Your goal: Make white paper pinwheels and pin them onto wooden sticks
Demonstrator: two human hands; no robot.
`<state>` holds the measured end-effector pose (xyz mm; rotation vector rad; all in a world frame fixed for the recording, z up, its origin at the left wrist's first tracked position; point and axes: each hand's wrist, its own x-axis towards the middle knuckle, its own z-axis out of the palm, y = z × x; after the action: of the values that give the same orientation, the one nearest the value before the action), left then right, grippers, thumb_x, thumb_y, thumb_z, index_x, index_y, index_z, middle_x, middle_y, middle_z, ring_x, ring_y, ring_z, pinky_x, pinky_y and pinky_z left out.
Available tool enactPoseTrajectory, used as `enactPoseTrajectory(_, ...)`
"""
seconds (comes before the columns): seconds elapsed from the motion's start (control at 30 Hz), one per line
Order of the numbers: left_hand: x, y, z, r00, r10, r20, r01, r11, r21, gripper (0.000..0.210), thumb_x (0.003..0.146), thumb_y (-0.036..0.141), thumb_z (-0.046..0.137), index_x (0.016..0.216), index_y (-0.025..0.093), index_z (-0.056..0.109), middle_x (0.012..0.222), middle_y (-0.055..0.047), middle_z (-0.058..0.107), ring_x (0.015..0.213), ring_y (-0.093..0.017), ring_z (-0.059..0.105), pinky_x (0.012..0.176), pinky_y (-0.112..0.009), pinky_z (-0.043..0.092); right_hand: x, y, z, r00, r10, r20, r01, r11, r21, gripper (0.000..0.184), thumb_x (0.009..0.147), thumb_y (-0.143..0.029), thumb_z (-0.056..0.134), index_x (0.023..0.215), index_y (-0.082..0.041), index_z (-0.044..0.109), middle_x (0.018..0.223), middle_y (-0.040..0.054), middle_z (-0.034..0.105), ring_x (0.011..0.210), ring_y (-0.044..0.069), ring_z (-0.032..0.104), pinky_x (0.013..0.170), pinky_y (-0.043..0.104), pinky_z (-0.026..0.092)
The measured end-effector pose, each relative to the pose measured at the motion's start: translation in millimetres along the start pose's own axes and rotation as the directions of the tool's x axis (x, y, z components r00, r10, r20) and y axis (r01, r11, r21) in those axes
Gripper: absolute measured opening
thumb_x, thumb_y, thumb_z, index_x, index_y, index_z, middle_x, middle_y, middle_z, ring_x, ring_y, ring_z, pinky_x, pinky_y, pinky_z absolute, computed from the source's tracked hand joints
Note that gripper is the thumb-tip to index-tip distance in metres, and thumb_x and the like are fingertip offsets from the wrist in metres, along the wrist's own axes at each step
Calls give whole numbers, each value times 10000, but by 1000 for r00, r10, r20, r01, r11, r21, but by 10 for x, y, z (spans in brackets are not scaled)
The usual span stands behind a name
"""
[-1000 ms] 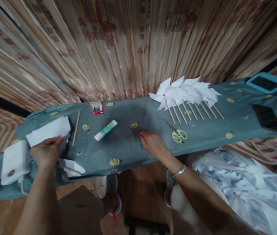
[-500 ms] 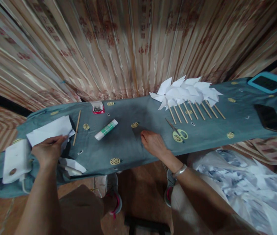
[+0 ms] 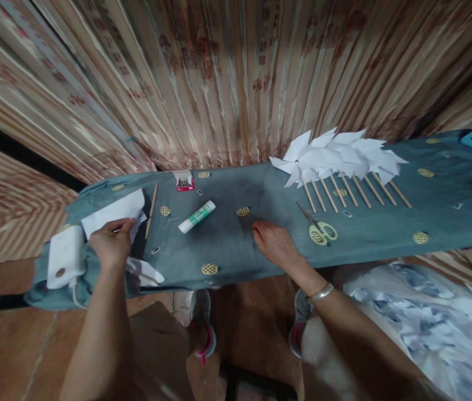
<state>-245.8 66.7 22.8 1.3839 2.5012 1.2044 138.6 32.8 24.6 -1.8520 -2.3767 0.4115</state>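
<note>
My left hand [image 3: 113, 240] is at the left end of the cloth-covered table, with thumb and fingers pinched on the near edge of a white sheet of paper [image 3: 121, 207]. My right hand [image 3: 275, 243] rests on the cloth near the middle, fingers curled in and nothing visible in them. A glue stick [image 3: 197, 216] with a green label lies between the hands. Beside the paper is a thin wooden stick [image 3: 151, 211]. Green-handled scissors [image 3: 318, 228] lie to the right of my right hand.
Several white paper pinwheels [image 3: 336, 156] on sticks lie in an overlapping row at the back right. A small red box [image 3: 185, 184] of metal pins stands near the back edge. A white device [image 3: 65, 257] with a cord sits far left. A plastic bag [image 3: 436, 328] of paper pieces is below right.
The view has turned left, so the table's contents appear farther right. My left hand stays at the paper with its fingers pinched. My right hand keeps its curled pose on the cloth.
</note>
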Motion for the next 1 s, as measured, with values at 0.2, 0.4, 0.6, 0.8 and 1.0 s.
enactPoseTrajectory(0.2, -273, 499, -54, 1000, 5, 5, -4, 968, -250, 172, 680, 210, 730, 821, 114, 746, 782, -47, 728, 686, -155, 636, 704, -268, 502, -6, 2, 23, 1000, -14, -16, 14, 1000, 7, 270, 971, -188, 373, 1045, -152, 630, 1000, 105, 714, 925, 210, 670, 739, 281, 420)
enactPoseTrajectory(0.4, -748, 922, -74, 922, 380, 75, -342, 889, -304, 61, 729, 252, 704, 684, 217, 727, 785, -19, 753, 795, -194, 697, 813, -318, 543, -10, 23, 43, 1000, -21, -23, 21, 999, 27, 272, 965, -188, 383, 1060, -149, 636, 1015, 109, 716, 930, 202, 667, 762, 276, 422)
enactPoseTrajectory(0.6, -1268, 1243, 26, 683, 723, 106, -617, 649, -446, 89, 841, 243, 667, 772, 244, 723, 792, -25, 752, 751, -167, 699, 732, -306, 570, -25, 79, 8, 1000, -11, -15, 12, 998, 68, 264, 968, -212, 393, 1044, -174, 643, 1009, 69, 731, 931, 190, 675, 754, 260, 411)
enactPoseTrajectory(0.8, -1735, 1352, 220, 420, 894, 157, -737, 437, -515, 96, 891, 161, 603, 900, 214, 682, 855, -52, 735, 787, -167, 670, 704, -304, 568, -54, 242, -56, 1000, 29, -8, -28, 995, 91, 260, 934, -193, 417, 1039, -172, 653, 1005, 77, 743, 889, 196, 682, 714, 264, 398)
enactPoseTrajectory(1.0, -1982, 1310, 414, 288, 922, 258, -760, 384, -524, 107, 918, 159, 552, 904, 195, 651, 846, -53, 705, 785, -181, 638, 684, -312, 550, -118, 447, -72, 997, 73, -38, -69, 992, 101, 275, 942, -248, 426, 1034, -181, 676, 949, 79, 755, 854, 214, 691, 708, 275, 409)
